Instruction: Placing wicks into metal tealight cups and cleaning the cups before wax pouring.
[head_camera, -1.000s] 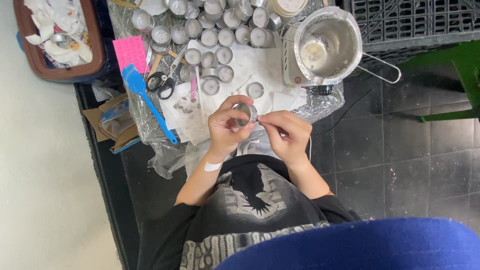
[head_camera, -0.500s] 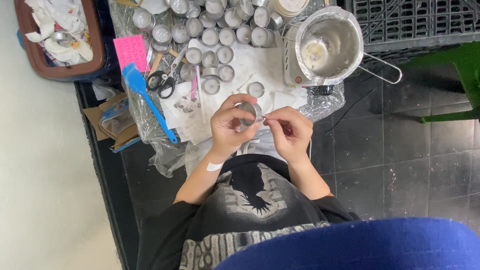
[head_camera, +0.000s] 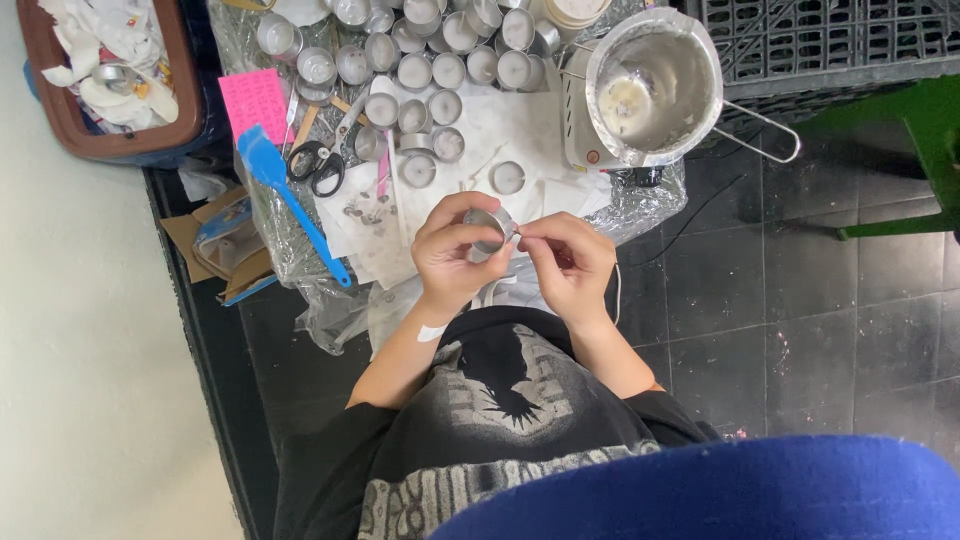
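**Small tin cup held over crowded table edge**

Left hand (head_camera: 455, 250) wraps a small metal candle cup (head_camera: 490, 225), fingers curled shut round it. Right hand (head_camera: 570, 262) pinches at its rim, fingertips pressed together. Cup lies tipped, mouth facing right; too round for a long axis. It's above the table's near edge, rows of candle tins (head_camera: 415, 75) packed behind, metal pot (head_camera: 655, 85) to the right w/ little free room.

A single head-worn camera looks almost straight down from above the person, at moderate distance. The low worktable (head_camera: 600, 215) fills the frame from eleven to one o'clock; the person's torso lies at six. The left hand (head_camera: 455, 250) and right hand (head_camera: 570, 262) meet near centre. Dark floor tiles (head_camera: 800, 300) spread toward three o'clock.
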